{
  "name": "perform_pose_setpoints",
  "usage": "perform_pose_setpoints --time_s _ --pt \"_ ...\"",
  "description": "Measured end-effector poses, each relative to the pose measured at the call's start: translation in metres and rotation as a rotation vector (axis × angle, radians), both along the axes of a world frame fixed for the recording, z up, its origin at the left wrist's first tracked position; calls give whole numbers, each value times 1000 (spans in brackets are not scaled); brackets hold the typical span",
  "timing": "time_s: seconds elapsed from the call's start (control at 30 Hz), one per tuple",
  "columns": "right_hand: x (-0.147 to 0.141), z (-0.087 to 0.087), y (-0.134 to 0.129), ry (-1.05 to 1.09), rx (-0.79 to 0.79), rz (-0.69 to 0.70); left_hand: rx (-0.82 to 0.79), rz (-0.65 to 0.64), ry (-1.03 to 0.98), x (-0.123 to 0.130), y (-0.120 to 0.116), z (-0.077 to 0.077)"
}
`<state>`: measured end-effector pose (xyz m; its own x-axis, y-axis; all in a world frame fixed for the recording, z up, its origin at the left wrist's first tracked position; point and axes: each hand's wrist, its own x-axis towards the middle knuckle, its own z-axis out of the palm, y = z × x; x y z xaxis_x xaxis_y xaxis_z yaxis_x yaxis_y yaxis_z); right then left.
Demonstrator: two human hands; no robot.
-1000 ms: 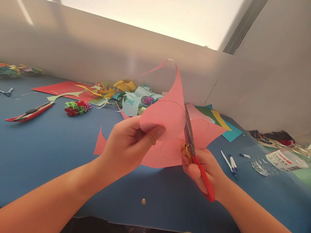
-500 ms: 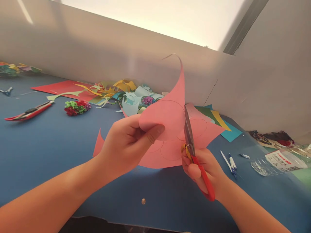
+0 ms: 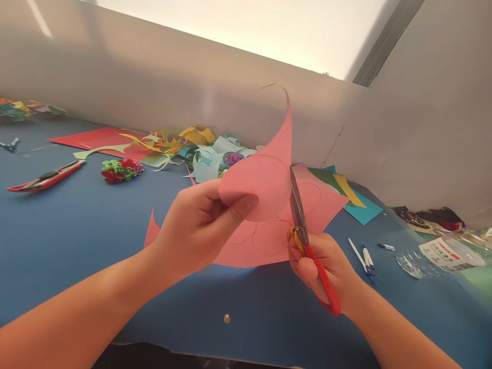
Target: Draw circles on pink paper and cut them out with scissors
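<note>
Between thumb and fingers, my left hand (image 3: 211, 218) pinches a sheet of pink paper (image 3: 265, 177) held up above the table. Pencilled circles are drawn on it, and a thin cut strip curls up from its top. My right hand (image 3: 323, 266) grips scissors (image 3: 300, 210) with red handles, fingers closed around the loops. The blades point upward and meet the paper's edge along a drawn curve. The paper's lower part spreads behind both hands and is partly hidden by them.
On the blue table (image 3: 77, 225) lie a red utility knife (image 3: 48, 177), a rolled-paper flower cluster (image 3: 122, 170) and colourful paper scraps (image 3: 215, 154) near the wall. To the right are pens (image 3: 363, 259), a clear plastic bottle (image 3: 438, 256) and blue paper (image 3: 365, 207). A small bead-like object (image 3: 227, 319) sits near the front edge.
The pink paper and my left hand have shifted slightly left. The scissors stay at the paper's edge, their blades tilted a little further left.
</note>
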<state>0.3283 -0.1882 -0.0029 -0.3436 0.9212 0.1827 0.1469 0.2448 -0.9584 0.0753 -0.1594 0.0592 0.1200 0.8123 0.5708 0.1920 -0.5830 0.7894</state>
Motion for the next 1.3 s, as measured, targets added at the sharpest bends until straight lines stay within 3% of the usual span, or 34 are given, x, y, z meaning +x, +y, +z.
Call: perform_pose_setpoints --time_s 0.47,0.83,1.3 --pt "0 0 1 -30 -16 0 -9 29 -3 0 -1 2" --pt "-7 13 -1 -100 7 -39 -2 -37 -45 -2 1 1" --pt "-6 9 -1 -87 16 -52 29 7 -63 -3 2 -1"
